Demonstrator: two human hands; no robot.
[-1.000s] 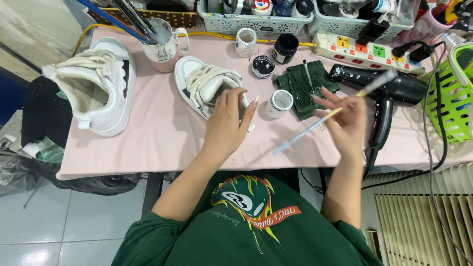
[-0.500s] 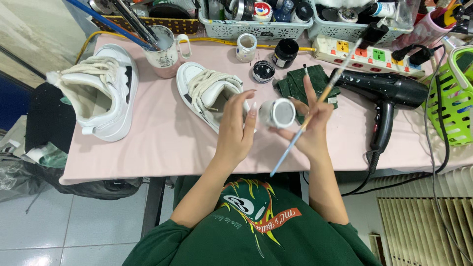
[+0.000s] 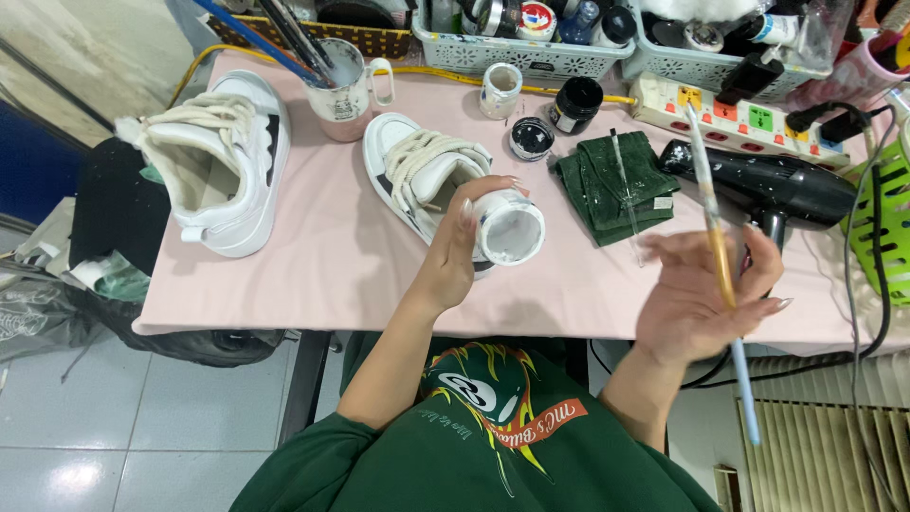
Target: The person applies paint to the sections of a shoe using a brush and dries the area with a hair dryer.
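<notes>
Pink cloth covers the tabletop (image 3: 313, 256), where two white lace-up sneakers (image 3: 223, 171) lie near a folded green rag (image 3: 607, 185) and a black hair dryer (image 3: 768, 185). Left hand (image 3: 464, 251) has its grip wrapped round a small white paint jar (image 3: 509, 230), tilted just above the nearer sneaker. Right hand (image 3: 701, 299), fingers loosely curled, holds a thin blue-handled paintbrush (image 3: 722, 275) upright over the tabletop's front edge.
</notes>
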